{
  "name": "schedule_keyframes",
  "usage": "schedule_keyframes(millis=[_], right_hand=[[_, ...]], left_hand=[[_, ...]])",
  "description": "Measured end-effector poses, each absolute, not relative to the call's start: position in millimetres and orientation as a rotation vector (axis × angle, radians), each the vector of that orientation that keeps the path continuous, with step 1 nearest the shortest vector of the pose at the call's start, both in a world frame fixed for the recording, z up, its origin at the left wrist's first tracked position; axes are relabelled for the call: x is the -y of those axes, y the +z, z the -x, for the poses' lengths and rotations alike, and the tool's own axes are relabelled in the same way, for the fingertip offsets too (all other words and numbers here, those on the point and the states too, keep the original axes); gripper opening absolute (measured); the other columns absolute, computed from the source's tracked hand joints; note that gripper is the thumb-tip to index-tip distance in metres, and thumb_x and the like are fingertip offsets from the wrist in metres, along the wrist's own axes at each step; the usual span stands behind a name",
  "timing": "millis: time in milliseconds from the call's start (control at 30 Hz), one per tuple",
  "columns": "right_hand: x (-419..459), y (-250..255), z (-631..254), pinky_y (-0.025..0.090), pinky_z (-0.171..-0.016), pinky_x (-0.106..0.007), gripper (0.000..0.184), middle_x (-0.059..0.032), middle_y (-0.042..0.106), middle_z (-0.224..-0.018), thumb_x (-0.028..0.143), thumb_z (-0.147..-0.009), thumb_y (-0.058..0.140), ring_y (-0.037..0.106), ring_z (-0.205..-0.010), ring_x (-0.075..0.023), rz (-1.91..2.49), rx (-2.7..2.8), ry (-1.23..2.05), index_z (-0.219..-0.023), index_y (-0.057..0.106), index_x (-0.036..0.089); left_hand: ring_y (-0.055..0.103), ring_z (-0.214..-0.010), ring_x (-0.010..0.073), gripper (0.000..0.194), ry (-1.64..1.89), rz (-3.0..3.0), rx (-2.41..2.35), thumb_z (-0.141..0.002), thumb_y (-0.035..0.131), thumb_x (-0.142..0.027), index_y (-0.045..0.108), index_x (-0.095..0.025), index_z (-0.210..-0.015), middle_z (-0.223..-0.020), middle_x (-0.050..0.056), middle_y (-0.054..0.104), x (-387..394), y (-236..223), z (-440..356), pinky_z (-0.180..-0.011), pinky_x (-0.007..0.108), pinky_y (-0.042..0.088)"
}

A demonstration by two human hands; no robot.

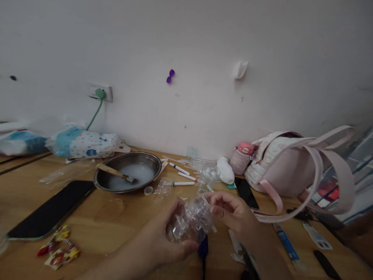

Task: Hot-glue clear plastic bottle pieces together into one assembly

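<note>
Both my hands hold a clear, crumpled plastic bottle [190, 219] low over the wooden table [110, 221]. My left hand [169, 237] wraps around its lower end with the thumb underneath. My right hand [233, 212] grips its upper end with curled fingers. A dark blue object [203, 247] lies just under the bottle. Another clear plastic bottle [207, 179] stands on the table right behind my hands.
A metal bowl [128, 173] with cloudy liquid and a wooden-handled brush [116, 172] sits at centre left. Marker pens [180, 175], a phone [51, 210], candy wrappers [58, 249], tissue packs [84, 143], a second phone [246, 192], a pink bag [291, 163] and pink flask [241, 157] surround them.
</note>
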State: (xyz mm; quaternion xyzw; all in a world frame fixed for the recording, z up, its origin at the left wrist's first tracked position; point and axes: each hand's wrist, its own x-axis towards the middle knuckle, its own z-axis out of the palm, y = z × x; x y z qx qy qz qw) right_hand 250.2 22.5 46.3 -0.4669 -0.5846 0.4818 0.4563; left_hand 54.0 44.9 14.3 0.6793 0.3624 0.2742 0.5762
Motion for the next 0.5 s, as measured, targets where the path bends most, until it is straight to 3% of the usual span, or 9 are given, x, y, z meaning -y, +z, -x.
schedule_keyframes(millis=[167, 500], right_hand=[[-17.9, 51.8, -249.9, 0.038, -0.085, -0.030, 0.023, -0.0052, 0.068, -0.106, 0.038, -0.080, 0.064, 0.059, -0.100, -0.0223, 1.230, 1.552, 1.120, -0.066, 0.058, 0.022], [-12.7, 58.4, -245.1, 0.037, -0.087, -0.032, 0.024, -0.0037, 0.069, -0.103, 0.039, -0.084, 0.058, 0.058, -0.101, -0.0229, 1.228, 1.593, 1.033, -0.066, 0.057, 0.023]], left_hand=[[0.049, -0.073, 0.0167, 0.040, 0.614, -1.590, -0.803, -0.057, 0.066, -0.026, 0.042, -0.023, -0.089, -0.079, -0.004, 0.051, -46.7, 9.3, -52.0, -0.064, 0.025, 0.040], [0.053, -0.083, 0.0203, 0.037, 0.528, -1.571, -0.729, -0.062, 0.066, -0.023, 0.047, -0.023, -0.093, -0.086, -0.001, 0.057, -41.5, 16.9, -45.0, -0.071, 0.028, 0.043]])
